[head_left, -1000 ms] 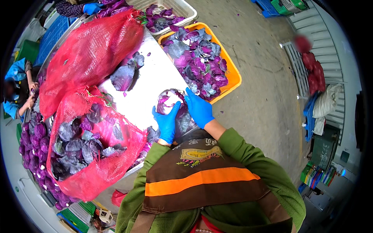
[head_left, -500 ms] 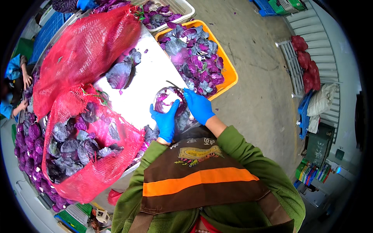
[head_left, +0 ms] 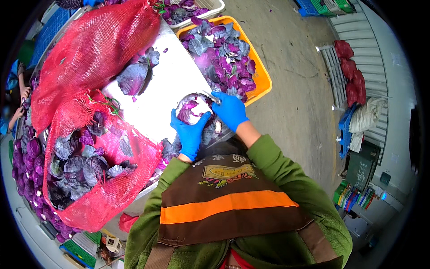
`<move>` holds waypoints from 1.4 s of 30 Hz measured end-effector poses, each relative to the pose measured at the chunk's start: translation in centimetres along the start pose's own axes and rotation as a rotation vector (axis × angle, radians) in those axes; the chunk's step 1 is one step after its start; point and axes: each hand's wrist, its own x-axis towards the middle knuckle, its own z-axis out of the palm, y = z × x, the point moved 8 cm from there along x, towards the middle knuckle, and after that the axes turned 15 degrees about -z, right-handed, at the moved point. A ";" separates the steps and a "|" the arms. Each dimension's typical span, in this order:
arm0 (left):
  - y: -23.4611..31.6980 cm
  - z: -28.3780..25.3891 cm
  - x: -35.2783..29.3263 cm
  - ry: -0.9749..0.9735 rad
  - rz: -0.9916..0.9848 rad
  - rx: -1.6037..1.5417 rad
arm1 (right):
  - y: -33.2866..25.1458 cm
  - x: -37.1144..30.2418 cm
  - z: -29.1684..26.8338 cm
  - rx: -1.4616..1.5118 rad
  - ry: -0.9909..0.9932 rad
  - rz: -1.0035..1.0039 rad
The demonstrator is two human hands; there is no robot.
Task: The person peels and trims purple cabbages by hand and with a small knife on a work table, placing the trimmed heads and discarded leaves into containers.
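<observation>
A red cabbage (head_left: 193, 109) with its pale cut side showing sits at the near edge of the white table. My left hand (head_left: 190, 134), in a blue glove, grips it from the near side, thumb and fingers spread around it. On the cabbage's right, my gloved right hand (head_left: 232, 113) is closed on a small knife (head_left: 208, 94); only its thin blade shows, lying against the cabbage's far right side. Loose outer leaves lie beneath and beside the left wrist. A large leaf (head_left: 133, 78) rests farther off on the table (head_left: 172, 74).
An orange crate (head_left: 264, 85) full of leaves stands at the table's right, a white crate (head_left: 217, 8) behind it. Red mesh sacks (head_left: 96, 49) lie on the left, one open with cabbages (head_left: 80, 170). Many cabbages are piled beyond; another person's hands (head_left: 23, 101) are at far left.
The cabbage has turned in my left hand, showing more of its pale face. My right hand has shifted slightly, and the knife blade has changed angle. The whole view has moved a little.
</observation>
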 end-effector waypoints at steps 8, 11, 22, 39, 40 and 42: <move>-2.0 -1.4 1.4 -0.445 0.031 -0.193 | 14.9 -0.2 6.6 0.207 0.039 0.125; -1.5 -2.8 1.4 -0.558 0.024 -0.108 | 14.8 1.5 6.9 0.178 -0.120 0.221; 1.4 -0.2 4.7 -0.585 -0.027 -0.175 | 0.2 0.6 -2.6 0.009 0.037 -0.320; 0.0 0.0 5.3 -0.414 -0.043 -0.168 | -1.7 -1.7 1.3 -0.041 0.163 -0.134; 0.1 0.0 5.3 -0.400 -0.040 -0.169 | -1.2 -1.7 1.3 0.041 0.201 -0.124; 0.4 0.1 5.1 -0.447 -0.054 -0.200 | 0.1 -1.9 2.0 0.160 0.198 -0.095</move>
